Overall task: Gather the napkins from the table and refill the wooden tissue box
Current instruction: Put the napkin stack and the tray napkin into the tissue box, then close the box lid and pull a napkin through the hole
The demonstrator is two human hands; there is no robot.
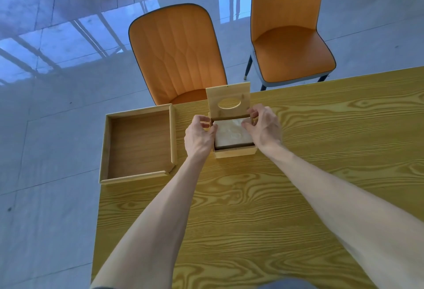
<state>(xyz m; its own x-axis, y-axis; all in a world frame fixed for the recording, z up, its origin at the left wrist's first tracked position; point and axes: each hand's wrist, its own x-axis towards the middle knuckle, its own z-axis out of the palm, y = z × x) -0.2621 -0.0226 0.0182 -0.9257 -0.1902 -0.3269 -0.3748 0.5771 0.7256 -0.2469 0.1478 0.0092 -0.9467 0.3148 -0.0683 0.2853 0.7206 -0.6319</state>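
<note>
The wooden tissue box (234, 152) stands on the table near its far edge, its lid (227, 97) with an oval slot tipped up at the back. A stack of white napkins (231, 134) sits inside the box, its top just above the rim. My left hand (198, 137) pinches the stack's left edge at the box's left wall. My right hand (263, 127) holds the stack's right edge, fingers curled over the box's right wall and back corner.
A shallow wooden tray (137, 144) with nothing in it lies at the table's (298, 174) far left corner, beside the box. Two orange chairs (176, 54) (289, 36) stand past the far edge on a glossy tiled floor.
</note>
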